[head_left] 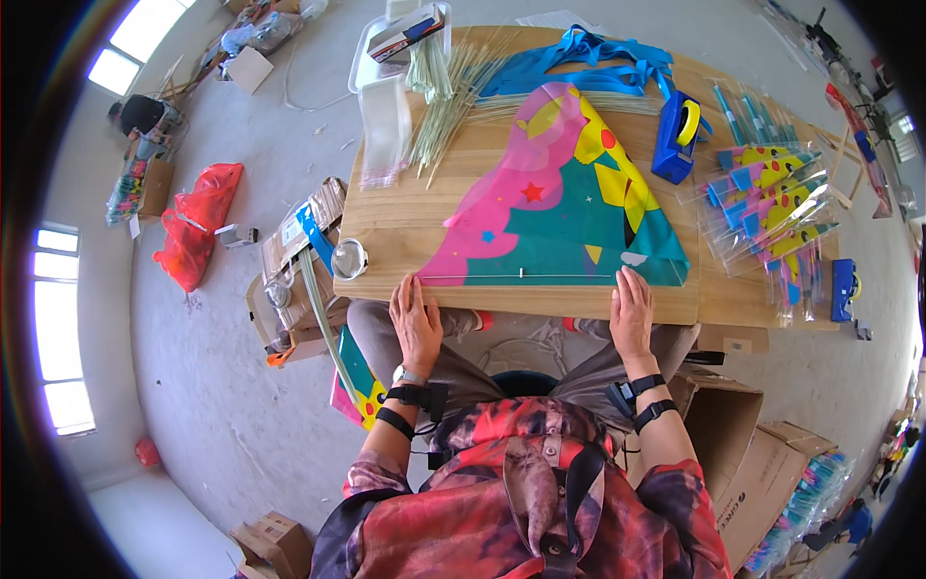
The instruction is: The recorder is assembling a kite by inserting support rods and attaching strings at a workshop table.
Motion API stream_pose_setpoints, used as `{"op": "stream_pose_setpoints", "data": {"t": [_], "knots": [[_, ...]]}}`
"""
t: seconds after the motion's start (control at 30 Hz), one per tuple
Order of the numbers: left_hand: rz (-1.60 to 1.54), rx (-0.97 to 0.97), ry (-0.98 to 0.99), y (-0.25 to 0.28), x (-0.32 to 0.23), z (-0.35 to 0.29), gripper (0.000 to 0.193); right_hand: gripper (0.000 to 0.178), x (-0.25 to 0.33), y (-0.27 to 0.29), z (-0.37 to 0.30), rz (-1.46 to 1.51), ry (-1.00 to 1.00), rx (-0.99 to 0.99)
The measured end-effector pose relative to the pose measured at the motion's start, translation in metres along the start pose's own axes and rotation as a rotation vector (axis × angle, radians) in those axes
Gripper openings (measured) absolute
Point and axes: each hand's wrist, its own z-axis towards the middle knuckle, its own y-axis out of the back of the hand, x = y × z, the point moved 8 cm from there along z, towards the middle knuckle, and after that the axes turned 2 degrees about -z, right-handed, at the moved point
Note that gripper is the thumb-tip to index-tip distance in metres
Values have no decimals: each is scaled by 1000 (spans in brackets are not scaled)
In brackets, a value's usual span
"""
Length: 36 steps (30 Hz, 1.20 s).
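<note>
A triangular kite sheet in pink, teal and yellow lies flat on the wooden table, its wide edge toward me. Along that edge runs a thin white rod with a small white piece at its middle. My left hand rests at the rod's left end by the sheet's pink corner, fingers stretched out. Near the rod's other end, my right hand lays its straight fingertips on the teal edge. Neither hand visibly grips anything.
Thin sticks, blue ribbon and a blue tape dispenser lie beyond the sheet. Packed kites are at the right, beside another blue dispenser. A round metal tin sits at the left edge; cardboard boxes stand right of me.
</note>
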Motion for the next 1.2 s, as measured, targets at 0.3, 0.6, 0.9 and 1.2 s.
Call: {"op": "stream_pose_setpoints", "data": {"t": [0.3,0.6,0.9,1.2], "knots": [[-121,22,6,0,-5,4,57,37,7,-1,-3,159,-95,-55],[-136,6,8,3,-3,7,50,37,9,-1,-3,126,-84,-39],[-129,-24,2,3,-3,6,45,36,9,-1,-3,129,-87,-37],[-128,5,9,0,-2,6,49,34,9,0,-4,135,-87,-44]]}}
